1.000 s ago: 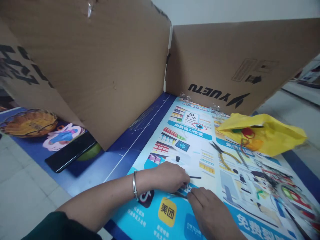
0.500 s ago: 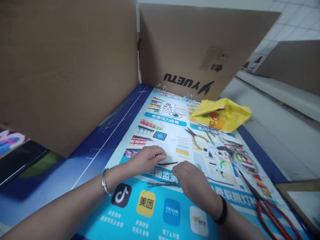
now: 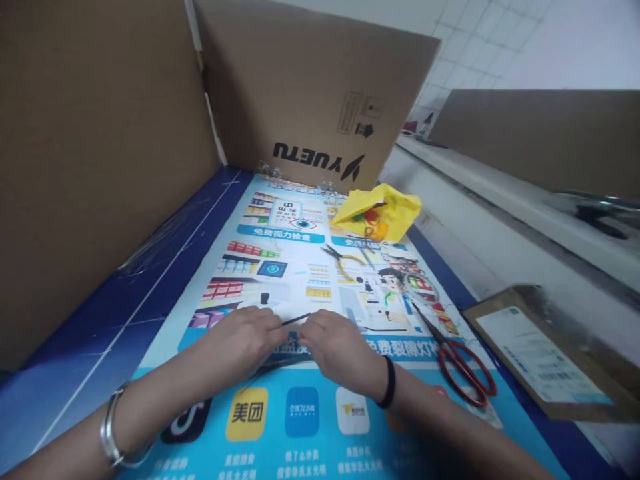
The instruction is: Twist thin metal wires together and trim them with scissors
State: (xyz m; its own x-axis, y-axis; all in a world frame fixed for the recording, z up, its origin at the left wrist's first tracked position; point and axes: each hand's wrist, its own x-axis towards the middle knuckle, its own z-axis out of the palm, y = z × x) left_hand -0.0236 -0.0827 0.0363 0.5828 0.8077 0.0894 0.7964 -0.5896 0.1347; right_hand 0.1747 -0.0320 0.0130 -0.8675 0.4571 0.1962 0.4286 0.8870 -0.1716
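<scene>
A short thin black strip (image 3: 297, 319) spans the small gap between my two hands, over the printed poster (image 3: 295, 273). My left hand (image 3: 253, 337) has its fingers closed on the strip's left end. With its fingers bent together, my right hand (image 3: 335, 343) pinches the other end. Thin dark wires (image 3: 285, 362) lie on the poster just below my hands, partly covered by them. Pliers with yellow handles (image 3: 345, 261) rest beyond my right hand, and red-handled scissors (image 3: 457, 360) lie to its right.
Cardboard panels (image 3: 310, 87) stand at the left and back. A yellow bag (image 3: 395, 213) with coloured items sits at the back right. A roll of clear tape (image 3: 421, 288) lies near the scissors. A brown labelled package (image 3: 545, 353) is at the right.
The view has shifted to the right. My hands have come closer together, and the dark strip is now held between them.
</scene>
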